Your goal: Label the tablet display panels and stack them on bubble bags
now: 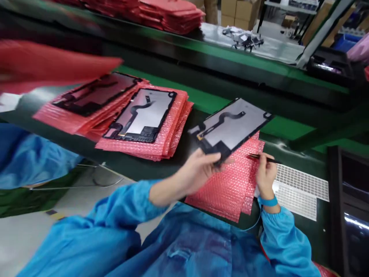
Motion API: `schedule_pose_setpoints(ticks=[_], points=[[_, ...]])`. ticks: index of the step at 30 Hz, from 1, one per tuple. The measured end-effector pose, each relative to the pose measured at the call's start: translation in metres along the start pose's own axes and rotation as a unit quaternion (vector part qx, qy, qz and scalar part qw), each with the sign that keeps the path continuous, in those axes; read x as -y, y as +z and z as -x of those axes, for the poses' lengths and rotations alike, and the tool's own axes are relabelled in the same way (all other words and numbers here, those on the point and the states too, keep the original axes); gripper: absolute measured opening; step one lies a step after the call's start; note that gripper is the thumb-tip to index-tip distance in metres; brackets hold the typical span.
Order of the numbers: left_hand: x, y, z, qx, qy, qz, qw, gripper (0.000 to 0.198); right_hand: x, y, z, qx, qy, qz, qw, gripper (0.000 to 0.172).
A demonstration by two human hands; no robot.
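My left hand (198,169) grips the near corner of a tablet screen panel (236,119), holding it tilted above a stack of pink bubble-wrap bags (225,192). The panel's grey back faces up, with a black ribbon cable across it. Between the fingers of my right hand (265,171) is a thin dark pen-like tool, perhaps tweezers (272,160), pointing left over the bags' edge. A blue band (268,201) with a cord circles my right wrist. Left of my hands, a second screen panel (152,111) lies on another stack of pink bags (138,149).
Another panel (100,92) lies on bags farther left, beside a co-worker's blue sleeve (31,157) and a blurred red bag (57,63). White label sheets (302,181) lie right, before a black-framed tray (340,207). A shelf (276,46) behind holds red bags (173,15).
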State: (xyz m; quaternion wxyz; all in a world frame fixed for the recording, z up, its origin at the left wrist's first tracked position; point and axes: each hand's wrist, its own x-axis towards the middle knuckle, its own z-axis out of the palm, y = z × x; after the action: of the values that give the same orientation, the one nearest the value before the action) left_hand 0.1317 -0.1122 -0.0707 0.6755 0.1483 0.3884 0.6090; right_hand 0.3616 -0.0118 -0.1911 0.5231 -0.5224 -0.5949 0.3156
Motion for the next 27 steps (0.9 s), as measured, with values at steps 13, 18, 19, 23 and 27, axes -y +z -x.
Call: schedule_pose_setpoints(ticks=[13, 18, 19, 23, 27], points=[[0.114, -0.023, 0.071, 0.006, -0.291, -0.027, 0.956, 0.054, 0.002, -0.042, -0.044, -0.118, 0.111, -0.15, 0.975, 0.05], [0.078, -0.026, 0.055, 0.258, -0.172, -0.328, 0.892, 0.047, 0.002, -0.051, -0.04, 0.002, 0.119, -0.081, 0.99, 0.048], [0.072, -0.019, 0.043, 0.305, -0.074, -0.411, 0.856, 0.04, -0.001, -0.052, -0.038, 0.027, 0.127, -0.071, 0.989, 0.049], [0.078, 0.01, -0.022, 0.39, 0.276, -0.654, 0.587, 0.038, -0.015, -0.055, -0.035, 0.083, 0.153, -0.051, 0.984, 0.053], [0.104, 0.015, -0.071, 0.357, 0.352, -0.771, 0.392, 0.055, -0.019, -0.064, -0.036, 0.088, 0.154, -0.024, 0.984, 0.051]])
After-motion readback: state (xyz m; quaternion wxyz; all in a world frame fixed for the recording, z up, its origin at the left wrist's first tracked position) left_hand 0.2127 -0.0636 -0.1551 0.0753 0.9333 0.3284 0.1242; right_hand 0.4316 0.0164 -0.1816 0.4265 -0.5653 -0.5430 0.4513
